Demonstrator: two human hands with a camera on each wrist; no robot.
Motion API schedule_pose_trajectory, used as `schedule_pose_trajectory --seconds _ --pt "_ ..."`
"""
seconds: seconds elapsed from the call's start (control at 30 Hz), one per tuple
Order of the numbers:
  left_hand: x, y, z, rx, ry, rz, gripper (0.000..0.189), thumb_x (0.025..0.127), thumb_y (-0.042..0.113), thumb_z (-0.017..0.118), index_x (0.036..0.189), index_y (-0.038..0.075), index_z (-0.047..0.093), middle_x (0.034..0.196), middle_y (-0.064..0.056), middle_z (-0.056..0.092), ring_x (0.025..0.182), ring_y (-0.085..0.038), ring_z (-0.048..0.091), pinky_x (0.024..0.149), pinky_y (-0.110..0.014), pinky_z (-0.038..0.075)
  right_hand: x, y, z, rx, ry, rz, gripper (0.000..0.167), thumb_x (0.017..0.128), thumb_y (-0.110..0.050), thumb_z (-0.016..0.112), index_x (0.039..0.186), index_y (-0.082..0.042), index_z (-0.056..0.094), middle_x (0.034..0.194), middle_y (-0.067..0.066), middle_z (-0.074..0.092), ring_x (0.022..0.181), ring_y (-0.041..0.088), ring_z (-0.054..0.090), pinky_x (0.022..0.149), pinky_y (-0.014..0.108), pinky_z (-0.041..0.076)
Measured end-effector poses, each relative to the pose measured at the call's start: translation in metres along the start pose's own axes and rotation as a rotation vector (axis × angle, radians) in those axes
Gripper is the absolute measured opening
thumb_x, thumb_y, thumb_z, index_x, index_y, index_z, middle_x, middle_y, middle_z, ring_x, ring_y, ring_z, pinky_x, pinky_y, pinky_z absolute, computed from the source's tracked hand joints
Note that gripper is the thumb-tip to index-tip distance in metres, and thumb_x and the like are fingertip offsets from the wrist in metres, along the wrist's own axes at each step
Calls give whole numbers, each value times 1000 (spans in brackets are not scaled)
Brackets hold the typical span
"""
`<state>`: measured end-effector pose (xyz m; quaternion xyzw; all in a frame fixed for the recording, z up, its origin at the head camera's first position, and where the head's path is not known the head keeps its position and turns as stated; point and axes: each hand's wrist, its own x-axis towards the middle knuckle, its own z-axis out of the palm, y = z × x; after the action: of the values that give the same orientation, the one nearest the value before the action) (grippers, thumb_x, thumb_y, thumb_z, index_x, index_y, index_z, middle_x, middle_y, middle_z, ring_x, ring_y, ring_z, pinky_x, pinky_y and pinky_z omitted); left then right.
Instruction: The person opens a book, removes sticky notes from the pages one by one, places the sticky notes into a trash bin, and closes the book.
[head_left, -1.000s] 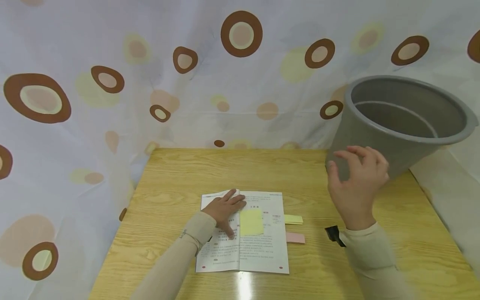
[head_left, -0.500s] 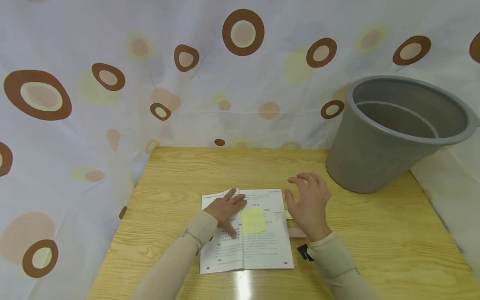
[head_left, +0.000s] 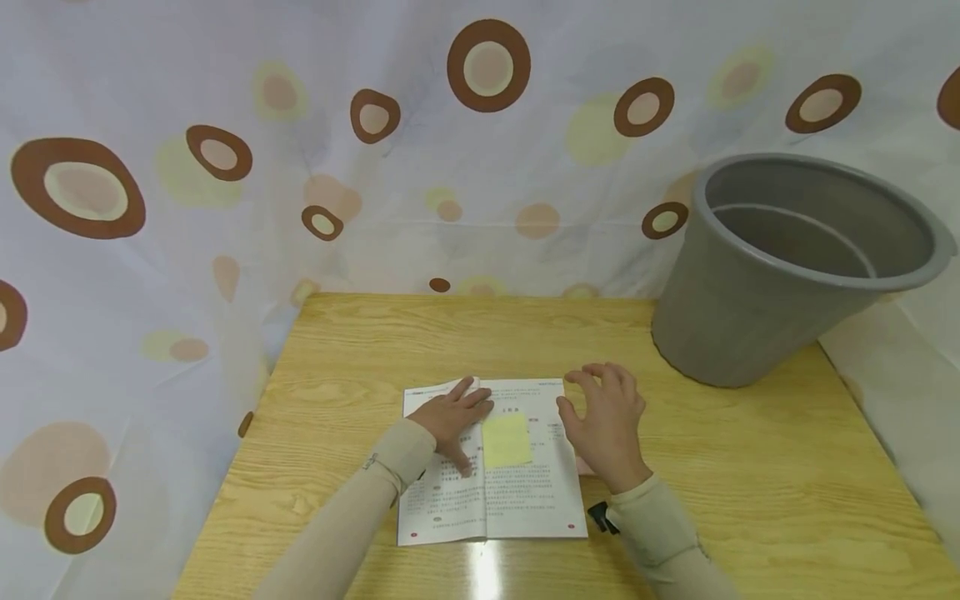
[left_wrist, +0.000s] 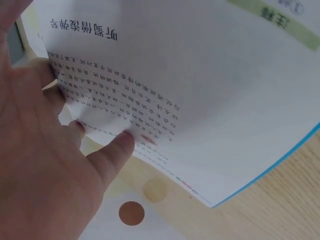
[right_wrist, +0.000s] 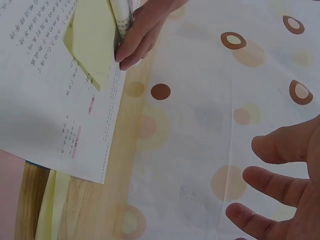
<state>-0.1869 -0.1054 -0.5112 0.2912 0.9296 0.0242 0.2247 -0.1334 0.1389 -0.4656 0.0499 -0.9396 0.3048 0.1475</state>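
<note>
Head view: an open book (head_left: 495,496) lies on the wooden table (head_left: 420,337), between and below two bare hands. The left hand (head_left: 444,421), fingers spread, rests on the left page (head_left: 441,507) beside the central fold. A square yellow note (head_left: 506,442) lies on the right page (head_left: 536,504). The right hand (head_left: 609,425), its thumb and loosely bent fingers apart, is raised near the book's right edge, partly hiding a pink slip (head_left: 583,467). A grey bin (head_left: 750,312) stands at the far right before a spotted cloth (head_left: 487,158).

Left wrist view: the digits of the left hand are extended at the printed page, one lying across its text; the sheet bows, its margin edged in blue.

Right wrist view: thumb and fingers of the right hand stand separated, well apart from the yellow note. A pale yellow strip (right_wrist: 53,205) shows beside the pink slip at the book's edge.
</note>
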Motion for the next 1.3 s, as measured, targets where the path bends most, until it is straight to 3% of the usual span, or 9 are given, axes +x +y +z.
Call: schedule_pose_trajectory --seconds 0.3,0.67,0.97,1.3 --pt "-3 1 -7 -13 -5 11 115 62 51 87 157 23 29 168 6 17 158 -23 3 127 -43 26 -9 -2 18 -88 -142 -17 35 86 -22 75 118 -9 68 134 21 56 138 45 33 100 72 34" --pt "-1 1 -5 -8 -17 -10 117 60 53 87 157 26 29 168 9 18 158 -21 3 127 -43 24 -16 -5 38 -90 -209 -96 34 82 -19 79 113 -11 70 124 16 62 134 43 41 95 67 42" --pt "-3 3 -8 -12 -19 -8 118 60 52 88 158 25 27 168 8 18 158 -22 4 127 -44 25 -15 -3 52 -133 -428 -168 53 79 -28 81 127 -14 64 138 10 58 142 40 35 104 66 40" --pt "-3 5 -8 4 -21 -9 113 62 51 87 157 27 30 168 9 16 158 -22 3 126 -44 26 -14 4 64 -140 -459 -154 58 76 -26 82 129 -11 62 139 12 57 142 40 36 104 64 39"
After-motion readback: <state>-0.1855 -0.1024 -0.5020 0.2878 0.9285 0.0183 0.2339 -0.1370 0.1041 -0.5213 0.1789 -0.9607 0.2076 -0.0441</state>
